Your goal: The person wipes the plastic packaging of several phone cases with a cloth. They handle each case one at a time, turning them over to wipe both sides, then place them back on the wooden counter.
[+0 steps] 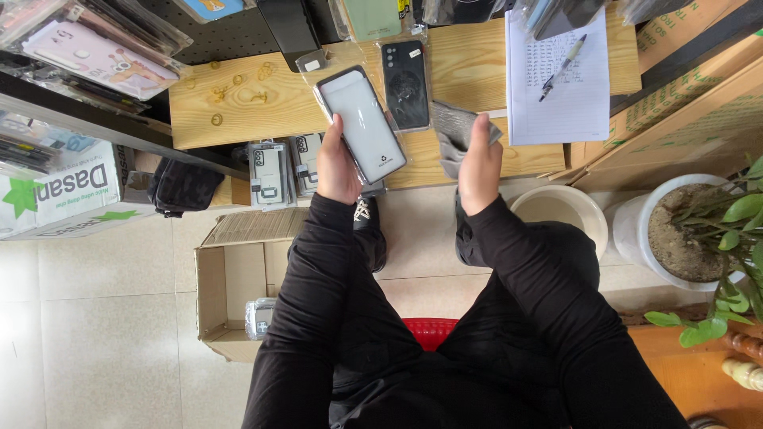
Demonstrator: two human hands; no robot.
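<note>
My left hand (338,163) holds a white phone case in a clear sleeve (362,123) above the front edge of the wooden table (238,103). My right hand (479,163) grips a folded grey cloth (455,131) just right of the case. A black phone case in clear packaging (405,79) lies flat on the table behind the two hands. Both arms wear black sleeves.
A paper sheet with a pen (560,79) lies at the table's right. Packaged cases (269,171) hang at the table's front. An open cardboard box (238,278) sits on the tiled floor at left. A white bucket (560,210) and a potted plant (699,230) stand at right.
</note>
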